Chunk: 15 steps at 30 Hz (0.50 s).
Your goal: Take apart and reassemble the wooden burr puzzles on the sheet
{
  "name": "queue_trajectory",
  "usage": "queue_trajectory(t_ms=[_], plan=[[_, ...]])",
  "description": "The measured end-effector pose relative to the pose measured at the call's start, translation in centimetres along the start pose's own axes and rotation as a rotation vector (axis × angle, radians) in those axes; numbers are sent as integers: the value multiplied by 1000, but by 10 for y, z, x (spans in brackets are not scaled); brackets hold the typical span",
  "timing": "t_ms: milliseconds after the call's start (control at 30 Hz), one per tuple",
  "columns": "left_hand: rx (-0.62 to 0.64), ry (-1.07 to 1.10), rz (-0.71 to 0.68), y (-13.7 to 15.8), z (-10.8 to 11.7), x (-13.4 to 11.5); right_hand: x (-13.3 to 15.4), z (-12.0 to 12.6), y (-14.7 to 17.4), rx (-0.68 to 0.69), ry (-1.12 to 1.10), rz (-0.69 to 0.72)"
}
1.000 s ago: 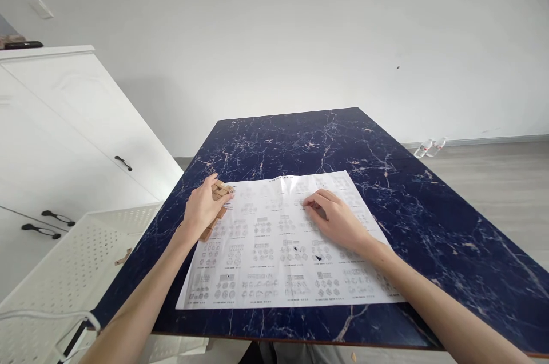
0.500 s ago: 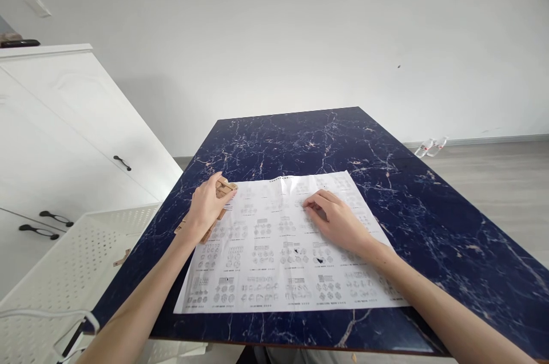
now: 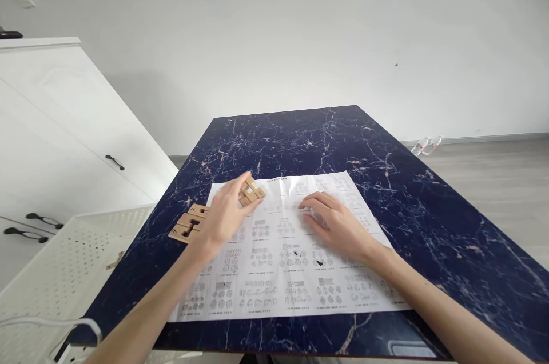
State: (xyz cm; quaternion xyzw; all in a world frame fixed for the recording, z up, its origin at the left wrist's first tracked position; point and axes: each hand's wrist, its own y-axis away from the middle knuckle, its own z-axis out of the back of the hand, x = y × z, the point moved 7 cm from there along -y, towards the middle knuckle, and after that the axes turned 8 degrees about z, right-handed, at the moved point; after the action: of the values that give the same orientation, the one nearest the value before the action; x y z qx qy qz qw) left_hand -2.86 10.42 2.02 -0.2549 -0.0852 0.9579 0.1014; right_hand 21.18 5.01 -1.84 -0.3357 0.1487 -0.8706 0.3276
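My left hand [image 3: 227, 210] pinches light notched wooden puzzle pieces [image 3: 252, 191] between thumb and fingers, over the upper left of a printed paper sheet [image 3: 278, 264]. Beside that wrist, flat wooden pieces [image 3: 189, 222] with dark cutouts and painted marks lie at the sheet's left edge, partly covered by the hand. On the right half of the sheet rests my right hand [image 3: 337, 221], its fingers curved and the thumb apart, with nothing visible in them. Rows of small diagrams fill the paper, and a few dark spots or holes show in it.
The sheet lies on a dark blue marbled table [image 3: 283, 141]. At the left are a white perforated tray [image 3: 81, 250] with a small wooden piece [image 3: 114, 261], a white cable [image 3: 51, 321] and a white cabinet [image 3: 77, 124]. Plastic bottles [image 3: 426, 146] stand beyond the table's right side.
My left hand has moved right over the sheet with the wooden pieces, uncovering the flat pieces at the left edge. The fingers and thumb of my right hand have spread slightly.
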Motion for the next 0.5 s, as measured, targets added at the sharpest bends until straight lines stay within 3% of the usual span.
queue_trajectory(t_ms=[100, 267, 500], plan=[[128, 103, -58, 14, -20, -26, 7, 5, -4, 6, -31, 43], [346, 188, -117, 36, -50, -47, 0, 14, -7, -56, -107, -81], [429, 248, -198, 43, -56, -55, 11, 3, -6, -15, -204, -54]])
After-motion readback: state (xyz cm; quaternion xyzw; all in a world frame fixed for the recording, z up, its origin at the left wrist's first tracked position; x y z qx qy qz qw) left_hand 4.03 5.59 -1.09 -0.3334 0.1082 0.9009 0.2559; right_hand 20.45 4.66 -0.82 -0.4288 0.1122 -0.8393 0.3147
